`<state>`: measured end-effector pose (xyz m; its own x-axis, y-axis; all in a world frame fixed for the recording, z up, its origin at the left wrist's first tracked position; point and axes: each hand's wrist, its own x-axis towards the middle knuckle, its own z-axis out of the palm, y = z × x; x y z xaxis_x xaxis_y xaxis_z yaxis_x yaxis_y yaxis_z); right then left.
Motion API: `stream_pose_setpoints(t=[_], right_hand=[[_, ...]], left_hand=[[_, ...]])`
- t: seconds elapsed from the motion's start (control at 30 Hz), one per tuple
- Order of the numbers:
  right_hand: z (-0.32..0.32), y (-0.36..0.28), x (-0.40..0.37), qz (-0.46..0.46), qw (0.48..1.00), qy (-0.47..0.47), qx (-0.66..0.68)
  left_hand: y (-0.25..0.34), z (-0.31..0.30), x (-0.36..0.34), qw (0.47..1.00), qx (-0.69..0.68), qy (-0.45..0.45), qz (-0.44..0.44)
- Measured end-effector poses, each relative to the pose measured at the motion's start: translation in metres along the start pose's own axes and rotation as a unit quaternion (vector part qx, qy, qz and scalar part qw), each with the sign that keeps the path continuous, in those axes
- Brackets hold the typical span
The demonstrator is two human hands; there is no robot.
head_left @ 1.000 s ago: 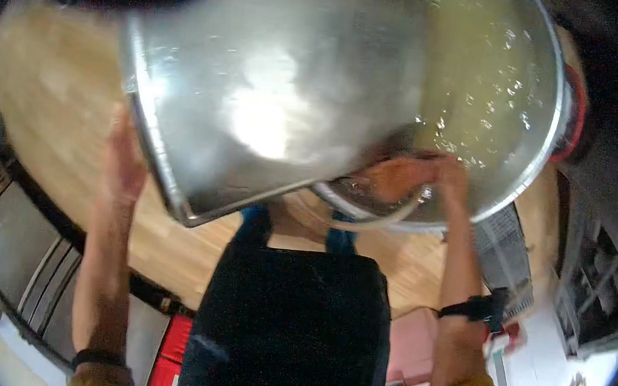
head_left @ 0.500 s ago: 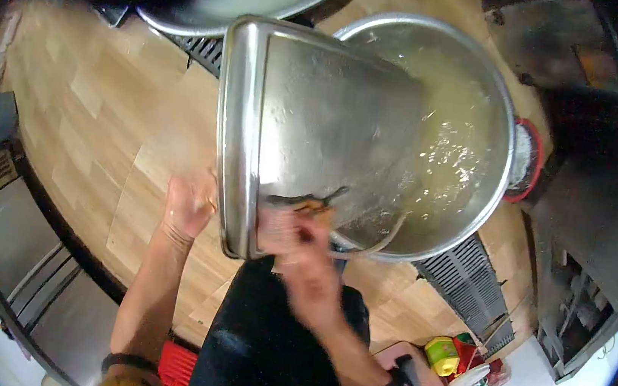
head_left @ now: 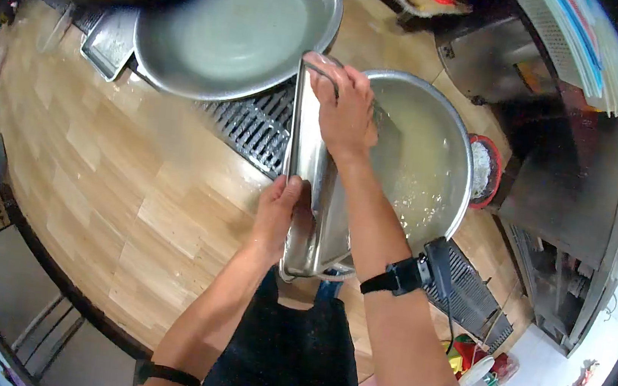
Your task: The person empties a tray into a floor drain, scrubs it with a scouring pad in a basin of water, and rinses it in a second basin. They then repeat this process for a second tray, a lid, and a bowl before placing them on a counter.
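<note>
A stainless steel pan (head_left: 305, 208) stands tilted on its side at the left edge of a big metal basin, its rim turned toward the floor on the left. My left hand (head_left: 275, 208) grips the long rim near its lower end, thumb on the metal. At the far end, my right hand (head_left: 346, 113) has its fingers bent over the pan's corner. Whether anything else is under the right palm is hidden. Cloudy, yellowish water fills the metal basin (head_left: 465, 184), and part of the pan reaches down into it.
A second large basin (head_left: 333, 24) holds paler water at the top. Below it runs a floor drain grate (head_left: 256, 122), with a shallow metal tray (head_left: 109, 44) to the left. A red bowl (head_left: 494, 185) with white contents sits right of the water basin, beside a steel cabinet (head_left: 572, 192).
The pan has turned from broad side up to on edge. My right hand moved from its broad face, where it held something dark and orange, to the far corner. My left hand now grips the rim.
</note>
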<state>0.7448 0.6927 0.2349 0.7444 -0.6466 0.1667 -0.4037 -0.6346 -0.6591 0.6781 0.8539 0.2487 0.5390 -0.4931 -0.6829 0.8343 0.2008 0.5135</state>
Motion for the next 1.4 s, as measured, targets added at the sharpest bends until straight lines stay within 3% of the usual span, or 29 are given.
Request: stream_pose_setpoints(t=[0.07,0.17,0.2,0.23,0.3,0.37,0.47,0.5,0.57,0.6,0.67,0.73,0.8,0.87,0.93,0.97,1.03,1.1,1.13,1.17,1.2,1.23,1.27,1.3,1.33,1.37,1.4], right_hand=[[-0.014,0.002,-0.007,0.11,0.993,-0.032,0.015],[-0.011,0.089,-0.037,0.183,0.977,-0.101,-0.042],[-0.017,0.114,-0.054,0.24,0.964,-0.103,-0.056],[-0.036,0.119,-0.066,0.399,0.907,-0.135,0.012],[-0.051,0.177,-0.13,0.383,0.908,-0.138,-0.098],[-0.078,0.213,-0.18,0.432,0.853,-0.22,-0.193],[-0.128,0.185,-0.193,0.336,0.806,-0.413,-0.258],[-0.141,0.175,-0.202,0.348,0.803,-0.414,-0.252],[-0.155,0.169,-0.197,0.53,0.747,-0.341,-0.211],[-0.158,0.166,-0.195,0.531,0.752,-0.333,-0.203],[-0.163,0.164,-0.206,0.468,0.816,-0.289,-0.177],[-0.139,0.208,-0.242,0.349,0.902,-0.186,-0.175],[-0.122,0.229,-0.256,0.285,0.875,-0.278,-0.276],[-0.098,0.255,-0.271,0.293,0.941,-0.159,-0.054],[-0.078,0.232,-0.232,0.315,0.915,-0.192,-0.161],[-0.072,0.219,-0.218,0.322,0.914,-0.183,-0.163],[-0.058,0.197,-0.195,0.283,0.956,-0.059,0.054],[-0.033,0.194,-0.192,0.347,0.929,-0.06,0.111],[-0.022,0.18,-0.19,0.341,0.93,-0.084,0.107],[-0.011,0.166,-0.188,0.334,0.931,-0.109,0.102],[-0.002,0.146,-0.182,0.339,0.929,-0.112,0.097],[0.004,0.125,-0.174,0.277,0.953,-0.122,0.032],[0.01,0.1,-0.164,0.212,0.968,-0.133,-0.032],[0.015,0.072,-0.154,0.212,0.967,-0.138,-0.034],[0.022,0.045,-0.144,0.249,0.952,-0.171,-0.041],[0.032,0.028,-0.134,0.285,0.935,-0.203,-0.048],[0.045,0.022,-0.134,0.224,0.958,-0.181,-0.02]], left_hand=[[0.004,0.003,0.001,0.999,0.02,-0.014,-0.022],[0.015,0.016,-0.015,0.996,-0.004,-0.011,-0.086],[0.022,0.024,-0.021,0.994,-0.004,0.003,-0.113],[0.024,0.031,-0.02,0.991,0.037,0.05,-0.12],[0.035,0.042,-0.018,0.993,0.009,0.002,-0.114],[0.048,0.054,-0.012,0.993,-0.004,-0.029,-0.118],[0.099,0.097,-0.038,0.987,0.083,-0.029,-0.136],[0.122,0.108,-0.049,0.984,0.089,-0.061,-0.14],[0.176,0.129,-0.064,0.98,0.129,-0.125,-0.085],[0.198,0.12,-0.07,0.982,0.111,-0.131,-0.076],[0.243,0.094,-0.079,0.987,0.021,-0.123,-0.1],[0.296,0.071,-0.099,0.993,0.106,-0.047,0.01],[0.346,0.053,-0.123,0.969,0.207,0.03,0.133],[0.39,0.041,-0.133,0.926,0.29,0.085,0.226],[0.423,0.04,-0.122,0.89,0.349,0.107,0.274],[0.435,0.038,-0.108,0.877,0.375,0.107,0.281],[0.446,0.051,-0.067,0.868,0.416,0.074,0.262],[0.441,0.069,-0.022,0.867,0.455,0.024,0.201],[0.438,0.079,0.006,0.871,0.464,-0.052,0.149],[0.429,0.078,0.035,0.85,0.496,-0.116,0.134],[0.429,0.057,0.063,0.723,0.653,-0.176,0.141],[0.415,0.042,0.085,0.707,0.654,-0.235,0.13],[0.413,0.026,0.104,0.637,0.697,-0.31,0.109],[0.405,-0.003,0.122,0.574,0.739,-0.334,0.112],[0.399,-0.038,0.135,0.463,0.774,-0.396,0.172],[0.395,-0.058,0.139,0.43,0.774,-0.426,0.185],[0.384,-0.105,0.151,0.4,0.787,-0.439,0.165]])
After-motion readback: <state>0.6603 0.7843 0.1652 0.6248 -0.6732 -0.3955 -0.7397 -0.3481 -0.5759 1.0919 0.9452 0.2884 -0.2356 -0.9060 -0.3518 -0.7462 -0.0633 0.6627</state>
